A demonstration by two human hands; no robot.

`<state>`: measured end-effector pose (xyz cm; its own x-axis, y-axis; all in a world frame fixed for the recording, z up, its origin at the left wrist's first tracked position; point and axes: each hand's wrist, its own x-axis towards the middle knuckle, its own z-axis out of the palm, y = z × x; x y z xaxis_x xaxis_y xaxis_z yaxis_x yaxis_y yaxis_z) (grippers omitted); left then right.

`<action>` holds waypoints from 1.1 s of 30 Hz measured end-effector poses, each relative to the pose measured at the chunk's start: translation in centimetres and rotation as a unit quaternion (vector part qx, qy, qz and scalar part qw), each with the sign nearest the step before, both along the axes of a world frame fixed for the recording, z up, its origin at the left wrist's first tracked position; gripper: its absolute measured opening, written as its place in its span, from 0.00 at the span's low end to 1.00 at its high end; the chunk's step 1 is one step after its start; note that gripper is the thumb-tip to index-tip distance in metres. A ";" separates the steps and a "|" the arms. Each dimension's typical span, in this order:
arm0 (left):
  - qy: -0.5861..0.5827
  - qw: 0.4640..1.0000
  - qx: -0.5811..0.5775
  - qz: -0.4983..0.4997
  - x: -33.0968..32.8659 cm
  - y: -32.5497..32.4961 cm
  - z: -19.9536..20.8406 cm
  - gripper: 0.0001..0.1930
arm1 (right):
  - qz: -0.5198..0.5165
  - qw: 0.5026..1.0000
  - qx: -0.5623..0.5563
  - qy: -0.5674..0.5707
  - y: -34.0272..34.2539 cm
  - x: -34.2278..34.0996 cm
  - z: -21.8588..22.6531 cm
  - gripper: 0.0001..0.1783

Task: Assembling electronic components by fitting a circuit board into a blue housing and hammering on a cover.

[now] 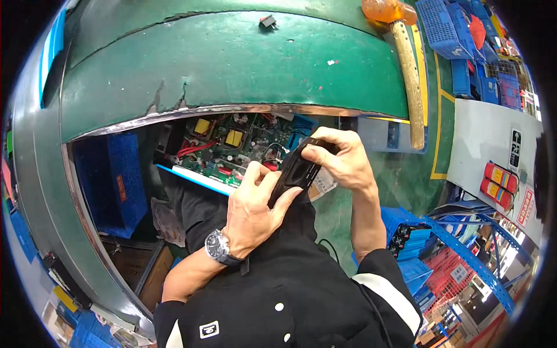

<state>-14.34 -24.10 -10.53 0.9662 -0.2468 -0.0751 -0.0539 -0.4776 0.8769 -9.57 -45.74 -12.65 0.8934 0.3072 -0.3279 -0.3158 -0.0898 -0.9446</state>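
Observation:
My left hand [250, 202], with a wristwatch [217, 246] on its wrist, grips the lower end of a black plastic panel [294, 171] with a rounded recess in its face. At the panel's upper end, my right hand [346, 161] pinches it between thumb and fingers. The panel is tilted, held over my lap. Just beyond it lies an open unit with a green circuit board [237, 148], carrying yellow-wrapped transformers [234, 138] and red wires [196, 149]. My hands and the panel cover part of the board.
Ahead is a green worktop [232, 64] with a worn edge and a small black switch-like part [268, 23]. A mallet [408, 75] with an amber head lies at its right end. Blue bins [125, 185] stand below left; blue crates [444, 29] and red fire extinguishers [498, 184] are at right.

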 end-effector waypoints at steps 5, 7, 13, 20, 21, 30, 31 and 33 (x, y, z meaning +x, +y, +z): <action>0.015 0.998 0.036 -0.053 0.1 -0.6 0.6 0.17 | 0.020 0.998 0.043 0.042 -2.4 0.3 -1.9 0.17; 0.020 0.998 0.036 -0.050 0.3 -0.6 0.7 0.17 | 0.008 0.997 0.045 0.055 -2.8 0.2 -2.6 0.23; 0.039 0.996 0.050 -0.061 0.5 -0.4 0.5 0.18 | -0.023 0.998 0.045 -0.030 -2.1 0.8 -1.9 0.25; 0.035 0.997 0.034 -0.062 0.3 -0.6 0.3 0.19 | 0.000 0.992 0.116 0.041 -2.5 0.9 -3.1 0.26; 0.015 0.999 0.013 -0.048 0.1 -0.6 0.2 0.19 | -0.032 0.988 0.142 0.048 -2.6 0.7 -3.8 0.26; -0.064 0.994 -0.069 0.057 -2.3 4.2 0.2 0.10 | -0.262 0.892 0.355 0.099 -2.4 -0.6 -8.5 0.12; -0.011 0.995 -0.090 0.042 -2.9 4.5 0.4 0.11 | -0.247 0.886 0.379 0.103 -2.5 -0.7 -8.7 0.11; 0.048 0.991 -0.125 0.029 -3.9 4.4 0.3 0.16 | -0.252 0.879 0.389 0.109 -2.5 -0.6 -8.6 0.12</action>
